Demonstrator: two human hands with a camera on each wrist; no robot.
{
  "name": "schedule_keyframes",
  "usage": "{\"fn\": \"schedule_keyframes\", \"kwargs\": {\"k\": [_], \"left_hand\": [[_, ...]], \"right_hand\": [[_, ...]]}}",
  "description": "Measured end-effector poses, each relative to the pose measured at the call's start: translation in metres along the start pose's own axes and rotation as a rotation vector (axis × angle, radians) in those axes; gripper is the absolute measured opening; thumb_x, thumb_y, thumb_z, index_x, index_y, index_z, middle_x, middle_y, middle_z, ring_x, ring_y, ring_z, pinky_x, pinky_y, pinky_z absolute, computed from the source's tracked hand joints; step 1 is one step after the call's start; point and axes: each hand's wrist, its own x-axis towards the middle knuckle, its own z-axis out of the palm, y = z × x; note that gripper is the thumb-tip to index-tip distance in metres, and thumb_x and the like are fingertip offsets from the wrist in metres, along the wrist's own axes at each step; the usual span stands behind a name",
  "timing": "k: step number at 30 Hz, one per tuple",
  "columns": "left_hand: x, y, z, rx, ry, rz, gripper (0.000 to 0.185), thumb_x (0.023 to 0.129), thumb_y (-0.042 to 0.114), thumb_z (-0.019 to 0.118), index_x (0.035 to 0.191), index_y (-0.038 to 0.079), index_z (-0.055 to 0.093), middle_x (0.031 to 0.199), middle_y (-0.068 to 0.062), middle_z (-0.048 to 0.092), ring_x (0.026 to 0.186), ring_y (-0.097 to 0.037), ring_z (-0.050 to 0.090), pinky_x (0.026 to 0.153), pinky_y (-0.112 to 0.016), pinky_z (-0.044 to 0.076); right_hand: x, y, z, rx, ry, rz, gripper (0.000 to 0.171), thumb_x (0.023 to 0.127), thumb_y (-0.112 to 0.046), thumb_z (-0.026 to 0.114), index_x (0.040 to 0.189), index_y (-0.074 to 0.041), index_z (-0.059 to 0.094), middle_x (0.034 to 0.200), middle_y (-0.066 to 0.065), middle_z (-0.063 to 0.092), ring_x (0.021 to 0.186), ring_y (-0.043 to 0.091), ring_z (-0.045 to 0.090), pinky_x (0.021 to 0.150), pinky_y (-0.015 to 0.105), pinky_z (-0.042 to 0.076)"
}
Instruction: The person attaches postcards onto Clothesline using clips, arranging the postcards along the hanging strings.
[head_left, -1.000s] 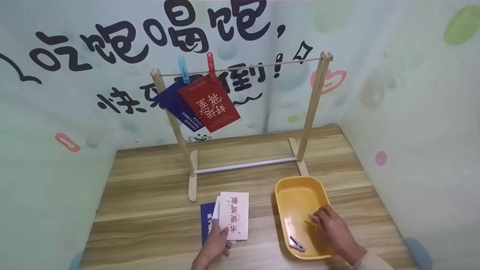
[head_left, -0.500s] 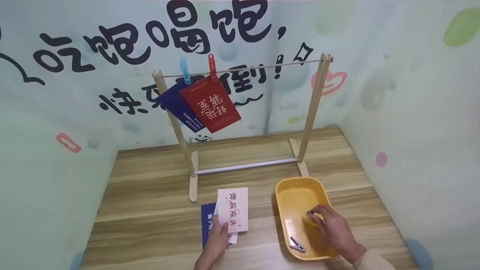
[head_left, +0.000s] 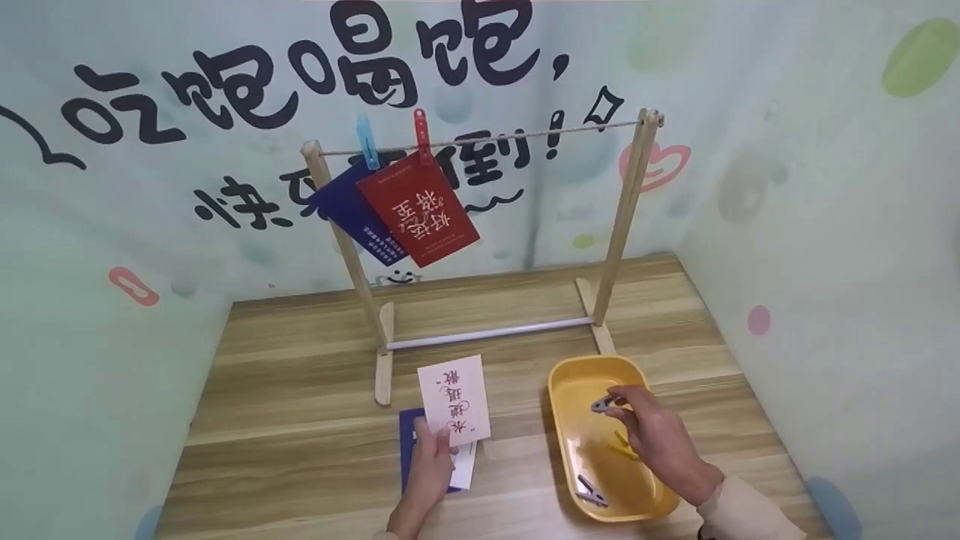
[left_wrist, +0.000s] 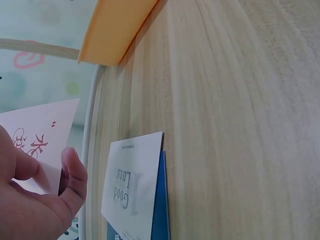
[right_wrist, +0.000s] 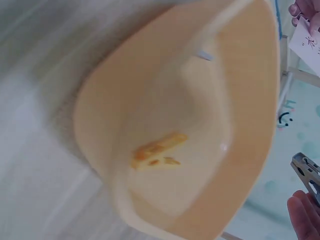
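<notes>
at lower centre the left hand [head_left: 433,466] grips a white card [head_left: 456,397], and at lower right the right hand [head_left: 664,441] pinches a grey clip [head_left: 601,405] over a yellow tray [head_left: 589,375].

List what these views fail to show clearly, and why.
Hanging blue card: head view, part behind the red card.
Smallest print on the red card: head view, too small to read.
Lower blue card: left wrist view, mostly under the Good Luck card.
Tray: left wrist view, cut off by the top edge.
Held clip, pinched end: head view, covered by the right hand; right wrist view, cut off by the right edge.
</notes>
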Motion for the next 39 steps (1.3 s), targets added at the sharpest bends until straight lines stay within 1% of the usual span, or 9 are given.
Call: {"fn": "schedule_keyframes", "kwargs": {"k": [7, 11, 14, 19, 25, 30, 33, 35, 39], "left_hand": [[0.009, 0.01, -0.01, 0.007, 0.083, 0.047, 0.021, 0.105, 0.004, 0.039, 0.124, -0.002, 0.034, 0.1, -0.02, 0.062, 0.085, -0.026, 0.063, 0.071, -0.033, 0.05], [0.015, 0.017, -0.014, 0.012, 0.095, 0.049, 0.022, 0.106, 0.006, 0.038, 0.126, -0.002, 0.034, 0.1, -0.018, 0.058, 0.086, -0.024, 0.06, 0.076, -0.036, 0.049], [0.021, 0.022, -0.016, 0.029, 0.099, 0.061, 0.022, 0.106, 0.007, 0.037, 0.127, -0.001, 0.033, 0.101, -0.017, 0.057, 0.088, -0.024, 0.059, 0.079, -0.036, 0.048], [0.026, 0.031, -0.014, 0.018, 0.113, 0.094, 0.018, 0.106, 0.005, 0.036, 0.124, -0.001, 0.032, 0.103, -0.02, 0.06, 0.088, -0.026, 0.06, 0.077, -0.036, 0.048], [0.036, 0.047, -0.01, 0.019, 0.1, 0.112, 0.016, 0.106, 0.006, 0.036, 0.121, 0.001, 0.034, 0.1, -0.02, 0.06, 0.087, -0.026, 0.061, 0.077, -0.036, 0.048], [0.046, 0.059, -0.011, 0.019, 0.102, 0.158, 0.018, 0.106, 0.007, 0.036, 0.123, -0.001, 0.035, 0.103, -0.021, 0.06, 0.096, -0.034, 0.061, 0.087, -0.044, 0.048], [0.049, 0.065, -0.012, 0.003, 0.11, 0.176, 0.018, 0.106, 0.005, 0.037, 0.122, -0.002, 0.035, 0.106, -0.021, 0.059, 0.095, -0.034, 0.061, 0.087, -0.041, 0.049], [0.051, 0.071, -0.012, -0.014, 0.102, 0.183, 0.018, 0.106, 0.003, 0.037, 0.123, -0.002, 0.034, 0.105, -0.021, 0.059, 0.089, -0.032, 0.061, 0.082, -0.037, 0.049], [0.057, 0.084, -0.012, -0.046, 0.074, 0.217, 0.02, 0.106, 0.004, 0.036, 0.125, -0.002, 0.033, 0.108, -0.021, 0.058, 0.089, -0.027, 0.06, 0.082, -0.035, 0.049]], "right_hand": [[0.029, -0.009, -0.009, 0.071, -0.022, -0.017, 0.029, 0.078, 0.004, 0.079, 0.103, 0.0, 0.064, 0.09, 0.01, 0.071, 0.081, 0.022, 0.073, 0.067, 0.033, 0.061], [0.045, -0.012, -0.016, 0.1, -0.055, -0.014, 0.027, 0.081, 0.003, 0.076, 0.106, -0.001, 0.064, 0.093, 0.01, 0.071, 0.085, 0.022, 0.073, 0.071, 0.033, 0.062], [0.059, -0.013, -0.02, 0.101, -0.056, -0.053, 0.026, 0.082, 0.003, 0.076, 0.106, 0.0, 0.065, 0.092, 0.011, 0.072, 0.085, 0.023, 0.074, 0.07, 0.031, 0.062], [0.08, -0.015, -0.022, 0.102, -0.05, -0.141, 0.027, 0.081, 0.003, 0.078, 0.104, -0.002, 0.064, 0.089, 0.01, 0.072, 0.081, 0.021, 0.074, 0.066, 0.031, 0.061], [0.103, -0.018, -0.027, 0.121, -0.061, -0.183, 0.029, 0.081, 0.007, 0.077, 0.105, -0.002, 0.064, 0.091, 0.009, 0.07, 0.086, 0.021, 0.073, 0.072, 0.034, 0.062], [0.119, -0.021, -0.029, 0.127, -0.053, -0.24, 0.03, 0.078, 0.01, 0.077, 0.103, 0.001, 0.064, 0.092, 0.011, 0.07, 0.088, 0.023, 0.073, 0.074, 0.034, 0.062], [0.129, -0.023, -0.031, 0.144, -0.041, -0.289, 0.027, 0.079, 0.01, 0.076, 0.102, 0.003, 0.063, 0.091, 0.013, 0.069, 0.085, 0.024, 0.073, 0.071, 0.032, 0.062], [0.136, -0.024, -0.033, 0.151, -0.032, -0.316, 0.026, 0.08, 0.01, 0.076, 0.101, 0.004, 0.063, 0.09, 0.013, 0.069, 0.083, 0.025, 0.073, 0.069, 0.032, 0.062], [0.151, -0.028, -0.04, 0.13, -0.031, -0.344, 0.025, 0.082, 0.01, 0.075, 0.102, 0.003, 0.063, 0.092, 0.013, 0.069, 0.084, 0.023, 0.073, 0.069, 0.032, 0.062]]}}
